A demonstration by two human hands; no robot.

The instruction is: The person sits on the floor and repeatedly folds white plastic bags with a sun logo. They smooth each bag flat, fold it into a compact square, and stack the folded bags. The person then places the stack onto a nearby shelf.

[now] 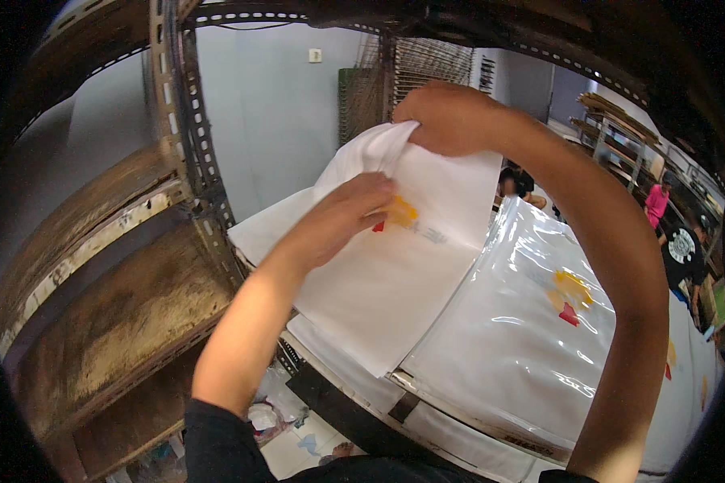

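A white sheet (387,290) with a yellow and red print is lifted and creased at its far side. My right hand (447,121) reaches over from the right, closed on the sheet's far edge, its fingertips partly hidden. Nearer and to the left, my left hand (346,213) is at the lower end of the crease, beside the print. Its fingers look closed on the material, slightly blurred. To the right lies a glossy, rippled clear covering (511,314) over white material with a similar yellow and red print (572,294).
A perforated metal upright (173,105) and worn wooden shelves (129,298) stand close on the left. The long table's metal edge (467,431) runs below the sheets. At the far right are a person in pink (657,201), a person in black (685,249) and a rack (620,145).
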